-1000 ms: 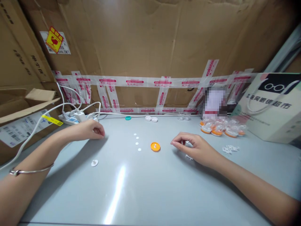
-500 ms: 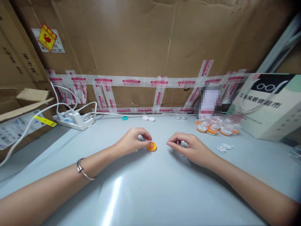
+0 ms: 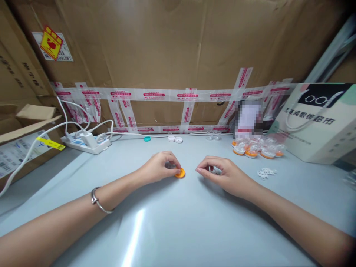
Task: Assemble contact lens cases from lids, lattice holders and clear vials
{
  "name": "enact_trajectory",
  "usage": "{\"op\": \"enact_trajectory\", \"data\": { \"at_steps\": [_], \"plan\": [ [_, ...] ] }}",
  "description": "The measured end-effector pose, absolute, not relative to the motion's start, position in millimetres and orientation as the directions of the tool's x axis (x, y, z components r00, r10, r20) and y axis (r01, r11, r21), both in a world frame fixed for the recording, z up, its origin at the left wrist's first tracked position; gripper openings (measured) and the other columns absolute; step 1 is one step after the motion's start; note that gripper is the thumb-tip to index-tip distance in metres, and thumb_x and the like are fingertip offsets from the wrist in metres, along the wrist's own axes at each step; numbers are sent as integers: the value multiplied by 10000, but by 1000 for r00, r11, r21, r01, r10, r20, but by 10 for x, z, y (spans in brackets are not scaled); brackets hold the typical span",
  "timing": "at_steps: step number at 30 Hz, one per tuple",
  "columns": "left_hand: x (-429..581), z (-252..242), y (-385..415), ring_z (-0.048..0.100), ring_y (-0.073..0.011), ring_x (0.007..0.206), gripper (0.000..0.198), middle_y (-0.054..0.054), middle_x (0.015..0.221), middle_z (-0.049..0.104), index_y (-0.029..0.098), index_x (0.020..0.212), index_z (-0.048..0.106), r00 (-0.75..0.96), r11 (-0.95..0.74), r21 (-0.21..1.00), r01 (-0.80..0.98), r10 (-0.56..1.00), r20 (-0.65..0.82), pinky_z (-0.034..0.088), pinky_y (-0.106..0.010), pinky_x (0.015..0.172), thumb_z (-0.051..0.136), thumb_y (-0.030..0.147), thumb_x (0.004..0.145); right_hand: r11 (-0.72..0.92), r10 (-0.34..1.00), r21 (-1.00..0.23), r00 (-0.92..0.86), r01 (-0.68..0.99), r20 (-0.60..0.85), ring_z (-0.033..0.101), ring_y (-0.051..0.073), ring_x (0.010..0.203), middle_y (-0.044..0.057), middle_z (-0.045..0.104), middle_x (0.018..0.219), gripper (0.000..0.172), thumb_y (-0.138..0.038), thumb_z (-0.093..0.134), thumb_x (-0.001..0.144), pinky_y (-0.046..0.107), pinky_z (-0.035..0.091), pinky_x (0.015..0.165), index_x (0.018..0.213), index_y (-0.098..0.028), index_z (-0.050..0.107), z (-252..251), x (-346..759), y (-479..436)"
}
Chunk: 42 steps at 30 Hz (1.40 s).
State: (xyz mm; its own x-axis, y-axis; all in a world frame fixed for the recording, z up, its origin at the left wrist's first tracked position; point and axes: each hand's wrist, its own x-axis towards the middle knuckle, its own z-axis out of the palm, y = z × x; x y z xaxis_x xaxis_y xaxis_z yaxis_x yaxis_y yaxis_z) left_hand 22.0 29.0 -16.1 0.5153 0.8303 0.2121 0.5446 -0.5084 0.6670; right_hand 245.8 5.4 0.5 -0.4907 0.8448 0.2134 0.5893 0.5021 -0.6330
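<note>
On the grey table lies a small round orange disc (image 3: pixel 181 173), partly covered by my left hand (image 3: pixel 162 167). Thumb and fingertips of that hand are closed at the disc's left side and middle. Right of it, apart from the disc, my right hand (image 3: pixel 222 172) has thumb and forefinger pressed together. Whatever those fingertips pinch is too small to make out. Small white plastic pieces (image 3: pixel 215 170) show in the gap under its curled fingers; whether they are held or lie on the table I cannot tell.
Several clear-domed pieces with orange and white bases (image 3: pixel 251 150) cluster at the right, near flat white parts (image 3: pixel 266 172). Along the back lie a teal disc (image 3: pixel 147 139), white discs (image 3: pixel 174 139) and clear cups (image 3: pixel 213 135). A power strip (image 3: pixel 86 142) and paper bag (image 3: pixel 314 126) flank them.
My left fingertips have shifted slightly right and now cover the small peg in the middle of the orange disc. My right hand has barely moved. The view has tilted a little.
</note>
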Motion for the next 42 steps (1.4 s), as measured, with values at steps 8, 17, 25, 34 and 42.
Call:
{"op": "enact_trajectory", "data": {
  "at_steps": [8, 17, 25, 34, 42],
  "plan": [
    [53, -24, 239, 572, -169, 883, 137, -30, 931, 609, 202, 866, 672, 528, -563, 602, 567, 809, 259, 444, -289, 790, 583, 257, 777, 514, 843, -611, -485, 602, 232, 575, 150, 752, 31, 641, 815, 211, -332, 494, 827, 255, 438, 620, 787, -201, 655, -19, 2484, 56],
    [-19, -156, -4, 566, -159, 903, 281, -67, 1010, 607, 213, 1084, 602, 673, -751, 356, 556, 658, 338, 450, -278, 803, 397, 179, 895, 661, 747, -497, -552, 562, 370, 582, 162, 868, 50, 628, 948, 186, -206, 510, 817, 293, 456, 775, 944, -212, 646, -158, 2307, 73],
    [-13, -279, -21, 566, -183, 932, 343, -55, 1087, 593, 247, 1186, 540, 696, -762, 235, 603, 647, 311, 445, -324, 830, 392, 159, 889, 577, 816, -479, -487, 662, 310, 544, 203, 898, 43, 621, 885, 190, -242, 569, 789, 339, 432, 794, 938, -254, 688, -220, 2165, 134],
    [13, -292, -30, 573, -193, 931, 335, -63, 1103, 593, 244, 1173, 549, 703, -769, 192, 610, 637, 317, 453, -349, 813, 385, 163, 893, 549, 830, -552, -487, 628, 272, 534, 180, 854, 20, 623, 834, 201, -253, 554, 808, 318, 417, 768, 942, -293, 698, -270, 2101, 151],
    [17, -288, -35, 579, -192, 919, 320, -62, 1078, 604, 240, 1160, 559, 706, -774, 181, 606, 629, 325, 453, -350, 810, 389, 176, 897, 641, 767, -447, -536, 623, 353, 524, 171, 840, 24, 614, 845, 209, -212, 538, 827, 323, 385, 768, 959, -281, 684, -296, 2086, 129]
  ]
}}
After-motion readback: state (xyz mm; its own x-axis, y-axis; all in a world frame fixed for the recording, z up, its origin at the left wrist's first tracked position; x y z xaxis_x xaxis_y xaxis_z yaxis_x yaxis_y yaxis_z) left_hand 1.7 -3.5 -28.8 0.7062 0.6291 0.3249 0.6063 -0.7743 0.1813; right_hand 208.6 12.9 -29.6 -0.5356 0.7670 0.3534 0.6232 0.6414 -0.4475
